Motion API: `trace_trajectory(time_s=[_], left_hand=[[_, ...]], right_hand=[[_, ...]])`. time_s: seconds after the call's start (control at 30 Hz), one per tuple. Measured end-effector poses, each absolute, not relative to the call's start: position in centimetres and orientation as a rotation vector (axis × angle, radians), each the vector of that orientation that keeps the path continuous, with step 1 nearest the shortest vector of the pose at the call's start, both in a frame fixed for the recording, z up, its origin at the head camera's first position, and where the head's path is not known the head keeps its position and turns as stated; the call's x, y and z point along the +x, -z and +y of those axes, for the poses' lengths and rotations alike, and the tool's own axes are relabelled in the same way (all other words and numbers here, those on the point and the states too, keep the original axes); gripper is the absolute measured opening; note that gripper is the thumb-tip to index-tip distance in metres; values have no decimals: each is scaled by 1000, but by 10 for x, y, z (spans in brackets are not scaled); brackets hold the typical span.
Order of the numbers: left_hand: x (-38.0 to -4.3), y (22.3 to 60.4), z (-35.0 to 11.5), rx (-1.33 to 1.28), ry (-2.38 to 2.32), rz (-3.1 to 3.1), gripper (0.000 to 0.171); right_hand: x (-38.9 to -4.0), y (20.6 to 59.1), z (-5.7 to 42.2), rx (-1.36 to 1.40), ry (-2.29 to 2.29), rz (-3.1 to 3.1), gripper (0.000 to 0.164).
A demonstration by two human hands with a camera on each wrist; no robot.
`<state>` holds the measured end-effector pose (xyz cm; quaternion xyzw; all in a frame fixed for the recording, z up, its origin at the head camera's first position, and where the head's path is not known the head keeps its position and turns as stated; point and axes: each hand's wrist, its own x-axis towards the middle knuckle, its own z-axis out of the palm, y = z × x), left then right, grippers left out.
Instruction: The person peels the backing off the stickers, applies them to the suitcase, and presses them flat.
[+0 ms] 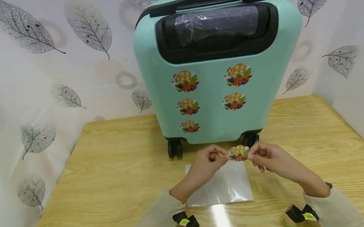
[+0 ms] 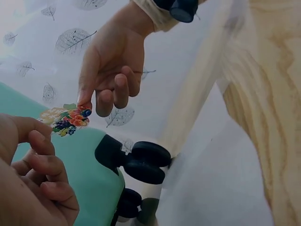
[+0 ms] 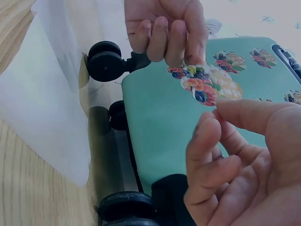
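Note:
A sticker [image 1: 239, 153] printed with colourful fruit is stretched between both hands in front of the suitcase's lower edge. My left hand [image 1: 207, 164] pinches its left end between thumb and forefinger. At the opposite end, the thumb and forefinger of my right hand [image 1: 274, 160] pinch it too. The mint-green suitcase [image 1: 209, 87] stands upright behind, bearing three similar stickers in a left column and two in a right one. In the right wrist view the held sticker [image 3: 211, 84] shows its printed face, overlapping the suitcase shell. Beneath the hands lies a pale glossy sheet [image 1: 225, 187].
The wooden table [image 1: 114, 174] carries the suitcase on black wheels [image 1: 174, 149]. Clear film wraps part of the recessed black handle [image 1: 217, 26]. A leaf-patterned cloth [image 1: 95, 75] hangs behind and at both sides.

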<state>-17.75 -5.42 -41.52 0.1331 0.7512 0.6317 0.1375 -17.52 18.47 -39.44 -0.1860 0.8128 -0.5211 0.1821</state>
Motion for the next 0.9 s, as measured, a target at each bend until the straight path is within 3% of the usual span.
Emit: trace_trajectory(time_s=[0.2, 0.9], left_hand=[[-184, 411, -54, 446, -1868, 2225, 16], [-208, 398, -53, 427, -1843, 2357, 24]], right_hand=[[-178, 391, 178, -481, 1487, 2427, 19], [-207, 392, 157, -390, 1406, 2898, 24]])
